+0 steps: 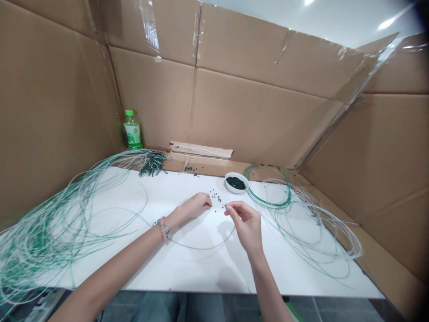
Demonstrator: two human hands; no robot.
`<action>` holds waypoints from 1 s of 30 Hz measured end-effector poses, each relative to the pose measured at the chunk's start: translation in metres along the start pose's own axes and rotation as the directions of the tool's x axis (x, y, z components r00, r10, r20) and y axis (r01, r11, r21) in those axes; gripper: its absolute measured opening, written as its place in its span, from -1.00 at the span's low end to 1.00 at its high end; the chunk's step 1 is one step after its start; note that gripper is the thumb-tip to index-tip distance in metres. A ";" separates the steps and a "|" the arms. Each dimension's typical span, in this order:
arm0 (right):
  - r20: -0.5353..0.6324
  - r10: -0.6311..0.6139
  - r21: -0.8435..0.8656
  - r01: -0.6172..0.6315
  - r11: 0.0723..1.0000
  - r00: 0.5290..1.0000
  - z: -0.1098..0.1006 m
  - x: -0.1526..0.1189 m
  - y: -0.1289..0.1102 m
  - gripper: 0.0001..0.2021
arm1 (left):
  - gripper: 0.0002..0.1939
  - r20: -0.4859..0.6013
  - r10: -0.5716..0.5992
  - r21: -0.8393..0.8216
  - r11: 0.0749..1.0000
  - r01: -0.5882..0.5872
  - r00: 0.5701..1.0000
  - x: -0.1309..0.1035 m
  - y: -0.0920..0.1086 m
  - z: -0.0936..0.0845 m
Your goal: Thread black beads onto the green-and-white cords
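Several small dark beads [215,195] lie scattered on the white table surface [201,273], just in front of a white bowl [236,189] filled with dark beads. My left hand [198,204], its wrist wearing a pink bracelet and a metal band, rests beside the loose beads with fingers curled; what they hold, if anything, is hidden. Thumb and index finger of my right hand [244,220] pinch together right of the beads, with a tiny dark tip between them. A thin wire [201,248] curves below both hands, from near the left wrist up toward the right hand.
A large tangle of green and white wires [43,228] covers the left side, ending in a dark beaded bunch [152,163]. Looped wires [288,203] lie at the right. A green bottle [133,130] stands in the back left corner. Cardboard walls [261,107] surround the table.
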State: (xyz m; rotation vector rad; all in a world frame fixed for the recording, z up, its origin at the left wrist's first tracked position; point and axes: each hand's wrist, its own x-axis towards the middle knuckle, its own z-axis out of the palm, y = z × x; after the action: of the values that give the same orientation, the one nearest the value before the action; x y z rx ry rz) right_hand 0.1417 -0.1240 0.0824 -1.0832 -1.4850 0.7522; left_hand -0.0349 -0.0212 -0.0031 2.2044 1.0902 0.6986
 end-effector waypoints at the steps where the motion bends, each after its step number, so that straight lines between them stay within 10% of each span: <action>1: 0.006 -0.001 -0.005 0.001 1.000 1.000 0.000 0.000 0.000 -0.86 | -0.81 -0.005 0.007 -0.024 1.000 -0.007 1.000 0.000 0.001 0.002; 7: 0.041 -0.022 -0.036 0.024 0.999 0.999 0.000 0.006 -0.001 -0.85 | -0.83 -0.226 -0.041 -0.276 0.961 -0.024 0.973 0.000 0.025 -0.007; 15: 0.191 -0.098 -0.017 0.104 0.994 0.977 0.024 0.013 -0.031 -0.88 | -0.79 -0.757 -0.257 -0.581 0.686 -0.438 0.601 -0.007 0.128 -0.060; 20: 0.211 -0.180 -0.001 0.184 0.983 0.961 0.037 0.015 -0.051 -0.89 | -0.88 -0.801 -0.308 -0.597 0.468 -0.651 0.513 -0.018 0.158 -0.070; 30: -0.039 -0.561 -0.161 0.549 0.820 0.827 0.024 0.035 -0.113 -0.90 | -0.79 -0.610 -0.201 -0.791 0.195 -0.579 0.766 -0.036 0.164 -0.092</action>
State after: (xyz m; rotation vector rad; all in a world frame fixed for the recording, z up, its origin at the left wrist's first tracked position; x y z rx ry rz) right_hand 0.0936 -0.1324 0.1923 -0.7070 -1.6870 0.1830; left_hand -0.0297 -0.1087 0.1667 0.8905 0.2508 1.7413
